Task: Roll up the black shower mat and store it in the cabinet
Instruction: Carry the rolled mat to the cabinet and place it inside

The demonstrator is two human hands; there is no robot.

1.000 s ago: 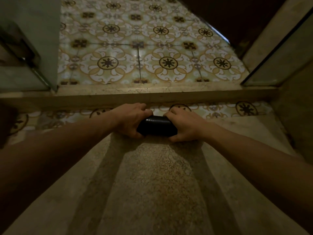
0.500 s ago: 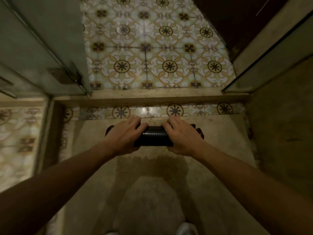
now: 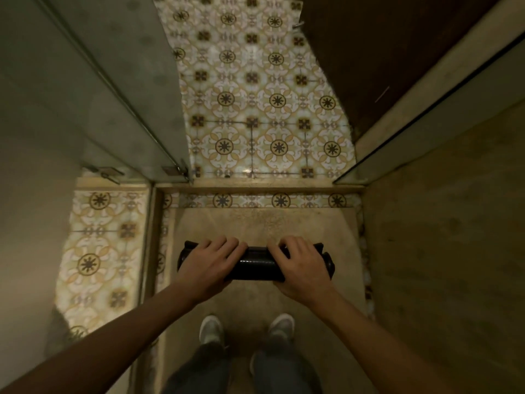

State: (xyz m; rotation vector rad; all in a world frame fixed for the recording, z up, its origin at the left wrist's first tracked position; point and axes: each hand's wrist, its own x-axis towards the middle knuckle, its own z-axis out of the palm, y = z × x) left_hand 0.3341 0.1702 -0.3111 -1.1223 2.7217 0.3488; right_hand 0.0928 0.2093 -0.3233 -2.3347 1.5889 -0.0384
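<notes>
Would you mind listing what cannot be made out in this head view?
- Cabinet: not seen in the head view.
- Black shower mat: parts under the left hand and right hand are covered.
- Whether the roll touches the floor: unclear from above.
- Shoes: blurred, legs cut by the bottom edge.

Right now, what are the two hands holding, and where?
The rolled-up black shower mat. The left hand grips near its left end, the right hand near its right end.
</notes>
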